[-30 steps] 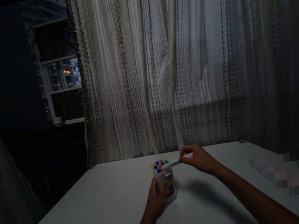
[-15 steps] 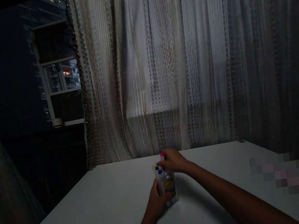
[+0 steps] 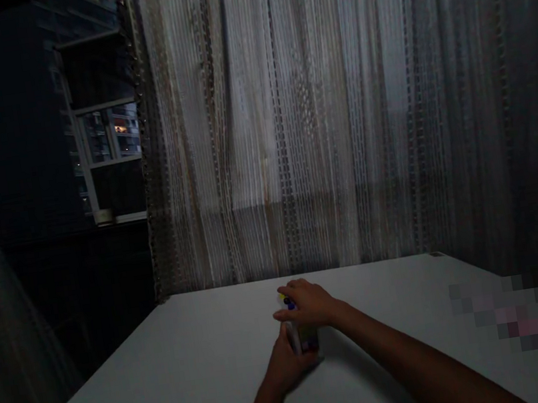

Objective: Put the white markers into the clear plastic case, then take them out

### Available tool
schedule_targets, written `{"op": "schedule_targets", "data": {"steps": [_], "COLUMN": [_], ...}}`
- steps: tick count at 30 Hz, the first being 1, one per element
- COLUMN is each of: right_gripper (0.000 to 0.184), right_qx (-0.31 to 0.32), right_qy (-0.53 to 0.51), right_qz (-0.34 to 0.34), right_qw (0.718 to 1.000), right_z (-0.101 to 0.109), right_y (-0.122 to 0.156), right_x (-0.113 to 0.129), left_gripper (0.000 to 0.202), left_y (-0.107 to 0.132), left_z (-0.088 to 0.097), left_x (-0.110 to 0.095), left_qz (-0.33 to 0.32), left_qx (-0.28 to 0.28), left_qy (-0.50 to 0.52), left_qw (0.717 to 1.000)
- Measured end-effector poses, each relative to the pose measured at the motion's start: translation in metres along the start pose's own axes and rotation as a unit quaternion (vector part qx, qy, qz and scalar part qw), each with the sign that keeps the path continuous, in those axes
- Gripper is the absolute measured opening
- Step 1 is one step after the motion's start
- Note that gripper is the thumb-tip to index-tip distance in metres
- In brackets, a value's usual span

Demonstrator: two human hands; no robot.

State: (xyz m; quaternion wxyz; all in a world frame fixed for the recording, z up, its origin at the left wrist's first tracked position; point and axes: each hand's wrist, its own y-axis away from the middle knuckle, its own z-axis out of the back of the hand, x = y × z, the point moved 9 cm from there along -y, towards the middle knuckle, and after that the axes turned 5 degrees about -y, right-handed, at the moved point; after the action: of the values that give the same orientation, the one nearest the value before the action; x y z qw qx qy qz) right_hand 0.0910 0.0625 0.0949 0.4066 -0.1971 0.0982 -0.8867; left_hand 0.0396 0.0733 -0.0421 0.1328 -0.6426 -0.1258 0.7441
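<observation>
A small clear marker box [image 3: 306, 340] with coloured marker caps stands upright on the white table [image 3: 185, 382], near its middle. My left hand [image 3: 284, 364] is wrapped round the box's near side, holding it. My right hand [image 3: 308, 303] lies palm-down over the top of the box with its fingers pressed on the marker caps. Only a blue and a yellow cap [image 3: 288, 302] peek out at the hand's left edge; the other caps are hidden.
A sheer striped curtain [image 3: 316, 113] hangs right behind the table's far edge. A dark window [image 3: 108, 158] shows at the left. A blurred patch lies on the table at the right [image 3: 519, 319]. The room is dim.
My right hand brought a marker from the right to the box, stood it in, and now lies flat on top of the caps. My left hand stayed on the box.
</observation>
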Motion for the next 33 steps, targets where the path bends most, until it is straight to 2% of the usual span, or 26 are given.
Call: {"op": "schedule_targets", "data": {"steps": [3,5,7,9,10,11,13,14,15,16,17,19,21,26,27,28,31,32,33], "right_gripper": [0.064,0.059,0.054,0.06,0.063,0.065,0.062,0.06,0.056,0.053,0.049,0.043,0.04,0.032,0.031,0.031,0.033,0.033,0.032], "right_qx": [-0.036,-0.096,-0.151,-0.15,-0.131,-0.113,-0.098,-0.104,-0.119,-0.137,-0.157,-0.188,-0.198,-0.193,-0.197,-0.204,-0.232,-0.239,-0.244], "right_qy": [-0.03,-0.15,-0.307,-0.436,-0.533,-0.624,-0.767,-0.804,-0.824,-0.832,-0.831,-0.817,-0.806,-0.806,-0.794,-0.767,-0.627,-0.581,-0.545], "right_qz": [-0.025,-0.083,-0.155,-0.192,-0.2,-0.205,-0.218,-0.23,-0.245,-0.261,-0.277,-0.301,-0.308,-0.291,-0.292,-0.296,-0.322,-0.33,-0.337], "right_qw": [0.999,0.98,0.927,0.866,0.812,0.746,0.596,0.539,0.497,0.47,0.457,0.455,0.465,0.478,0.495,0.531,0.671,0.705,0.728], "right_z": [0.002,0.007,0.003,-0.015,-0.031,-0.047,-0.075,-0.087,-0.097,-0.105,-0.111,-0.117,-0.118,-0.118,-0.117,-0.114,-0.102,-0.098,-0.095], "right_y": [-0.001,0.003,0.013,0.025,0.029,0.034,0.044,0.048,0.052,0.057,0.06,0.066,0.069,0.068,0.068,0.069,0.07,0.069,0.068], "right_x": [-0.015,-0.042,-0.076,-0.098,-0.104,-0.106,-0.105,-0.107,-0.109,-0.113,-0.118,-0.129,-0.136,-0.14,-0.14,-0.142,-0.149,-0.152,-0.155], "left_gripper": [0.065,0.068,0.068,0.063,0.06,0.059,0.061,0.062,0.062,0.061,0.061,0.06,0.061,0.064,0.064,0.064,0.066,0.066,0.065], "left_y": [0.002,0.0,-0.004,-0.008,-0.011,-0.014,-0.021,-0.024,-0.027,-0.028,-0.028,-0.026,-0.023,-0.016,-0.015,-0.014,-0.012,-0.011,-0.009], "left_z": [0.006,0.018,0.036,0.056,0.063,0.065,0.06,0.056,0.052,0.048,0.046,0.045,0.048,0.066,0.072,0.077,0.087,0.088,0.087], "left_x": [-0.004,-0.006,-0.015,-0.038,-0.052,-0.067,-0.096,-0.109,-0.121,-0.13,-0.137,-0.145,-0.144,-0.113,-0.105,-0.097,-0.064,-0.053,-0.043], "left_qz": [-0.02,-0.012,-0.015,-0.042,-0.055,-0.067,-0.085,-0.089,-0.09,-0.093,-0.097,-0.104,-0.109,-0.097,-0.094,-0.089,-0.041,-0.02,-0.002], "left_qx": [-0.019,-0.045,-0.102,-0.184,-0.216,-0.227,-0.221,-0.209,-0.196,-0.186,-0.179,-0.172,-0.17,-0.179,-0.182,-0.183,-0.157,-0.138,-0.119], "left_qy": [-0.014,0.013,0.039,0.039,0.028,0.021,-0.016,-0.043,-0.075,-0.103,-0.128,-0.165,-0.177,-0.139,-0.126,-0.113,-0.074,-0.073,-0.083], "left_qw": [1.0,0.999,0.994,0.981,0.974,0.971,0.971,0.973,0.973,0.973,0.971,0.965,0.963,0.969,0.971,0.973,0.984,0.988,0.989]}}
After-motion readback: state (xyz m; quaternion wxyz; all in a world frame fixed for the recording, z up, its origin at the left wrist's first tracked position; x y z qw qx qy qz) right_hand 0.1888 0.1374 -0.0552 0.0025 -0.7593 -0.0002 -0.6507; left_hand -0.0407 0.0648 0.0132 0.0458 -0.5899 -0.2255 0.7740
